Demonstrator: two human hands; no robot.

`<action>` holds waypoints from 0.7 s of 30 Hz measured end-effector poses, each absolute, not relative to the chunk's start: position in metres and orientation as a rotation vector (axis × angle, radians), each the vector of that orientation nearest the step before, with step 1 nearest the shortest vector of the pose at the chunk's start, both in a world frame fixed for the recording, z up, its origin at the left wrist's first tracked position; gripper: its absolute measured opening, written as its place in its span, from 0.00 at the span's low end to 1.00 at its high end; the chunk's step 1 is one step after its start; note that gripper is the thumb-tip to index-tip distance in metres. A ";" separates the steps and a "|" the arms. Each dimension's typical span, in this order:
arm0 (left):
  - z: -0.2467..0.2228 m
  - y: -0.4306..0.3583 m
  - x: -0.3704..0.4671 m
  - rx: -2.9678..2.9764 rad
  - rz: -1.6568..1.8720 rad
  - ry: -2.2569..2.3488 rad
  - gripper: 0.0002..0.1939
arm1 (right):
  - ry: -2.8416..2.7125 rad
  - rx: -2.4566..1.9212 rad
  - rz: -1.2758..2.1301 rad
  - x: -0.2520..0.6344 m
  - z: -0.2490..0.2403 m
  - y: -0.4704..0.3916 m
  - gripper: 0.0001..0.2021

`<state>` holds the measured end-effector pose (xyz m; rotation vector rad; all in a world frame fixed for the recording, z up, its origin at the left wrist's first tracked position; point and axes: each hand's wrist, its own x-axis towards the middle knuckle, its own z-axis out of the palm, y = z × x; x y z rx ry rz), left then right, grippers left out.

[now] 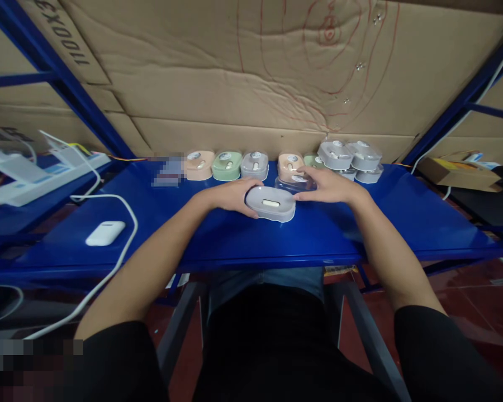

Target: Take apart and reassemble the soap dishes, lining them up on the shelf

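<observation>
My left hand (pixel 235 196) wraps round the left side of a grey rounded plastic box (pixel 270 196) resting on the blue table. Its top is uncovered, and a small pale bar lies in the recess at its middle. My right hand (pixel 329 187) grips a clear plastic lid (pixel 294 182) just behind the box, thumb in front and fingers at the back. The thumb tip comes close to the box's right edge; whether they touch I cannot tell. Behind the lid stands a peach box (pixel 290 164) with a clear cover.
Along the back stand covered boxes: peach (pixel 199 165), green (pixel 227 166), grey (pixel 255 165), and stacked grey ones (pixel 335 154) at right. At left lie a white earphone case (pixel 105 233), a white cable (pixel 129 215) and a power strip (pixel 50 178). A cardboard wall (pixel 193 67) rises behind.
</observation>
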<state>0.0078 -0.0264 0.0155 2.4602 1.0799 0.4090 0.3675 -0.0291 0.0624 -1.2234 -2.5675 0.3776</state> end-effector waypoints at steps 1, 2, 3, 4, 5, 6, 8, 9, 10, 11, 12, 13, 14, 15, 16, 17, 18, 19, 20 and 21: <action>0.020 -0.027 0.003 2.470 0.318 1.124 0.53 | -2.579 -1.288 0.383 0.371 0.066 -0.029 0.49; 0.023 -0.028 -0.001 2.467 0.245 1.166 0.53 | -2.593 -1.338 0.404 0.373 0.069 -0.029 0.49; 0.026 -0.028 -0.004 2.458 0.205 1.198 0.54 | -2.608 -1.377 0.440 0.375 0.071 -0.029 0.48; 0.027 -0.030 -0.004 2.451 0.191 1.212 0.56 | -2.621 -1.411 0.487 0.377 0.073 -0.030 0.48; 0.027 -0.031 -0.003 2.450 0.201 1.205 0.60 | -2.633 -1.446 0.536 0.378 0.074 -0.029 0.48; 0.027 -0.032 0.000 2.453 0.227 1.181 0.63 | -2.643 -1.484 0.568 0.379 0.074 -0.029 0.47; 0.025 -0.035 0.008 2.463 0.265 1.113 0.65 | -2.661 -1.558 0.564 0.379 0.073 -0.028 0.44; 0.025 -0.036 0.012 2.462 0.261 1.082 0.63 | -2.674 -1.584 0.542 0.379 0.073 -0.027 0.42; 0.025 -0.038 0.016 2.456 0.248 1.061 0.61 | -2.688 -1.609 0.513 0.379 0.072 -0.026 0.41; 0.026 -0.039 0.018 2.449 0.231 1.051 0.58 | -2.700 -1.636 0.481 0.378 0.070 -0.026 0.42; 0.027 -0.040 0.019 2.442 0.213 1.049 0.55 | -2.707 -1.667 0.453 0.378 0.069 -0.025 0.43; 0.029 -0.041 0.019 2.437 0.198 1.053 0.53 | -2.708 -1.701 0.431 0.377 0.068 -0.025 0.45; 0.031 -0.042 0.019 2.433 0.188 1.062 0.52 | -2.708 -1.727 0.415 0.376 0.068 -0.025 0.46; 0.034 -0.042 0.018 2.430 0.180 1.073 0.52 | -2.709 -1.733 0.399 0.375 0.067 -0.025 0.47; 0.035 -0.043 0.017 2.428 0.173 1.086 0.52 | -2.716 -1.709 0.376 0.374 0.066 -0.026 0.47; 0.037 -0.044 0.016 2.426 0.170 1.098 0.52 | -2.720 -1.651 0.338 0.372 0.065 -0.027 0.46; 0.037 -0.044 0.016 2.424 0.172 1.107 0.52 | -2.714 -1.568 0.285 0.369 0.064 -0.028 0.44; 0.037 -0.044 0.017 2.423 0.181 1.111 0.52 | -2.693 -1.465 0.229 0.366 0.062 -0.029 0.42; 0.037 -0.044 0.017 2.423 0.195 1.108 0.52 | -2.662 -1.351 0.190 0.361 0.060 -0.031 0.40; 0.036 -0.044 0.018 2.421 0.213 1.099 0.51 | -2.634 -1.235 0.178 0.356 0.058 -0.033 0.38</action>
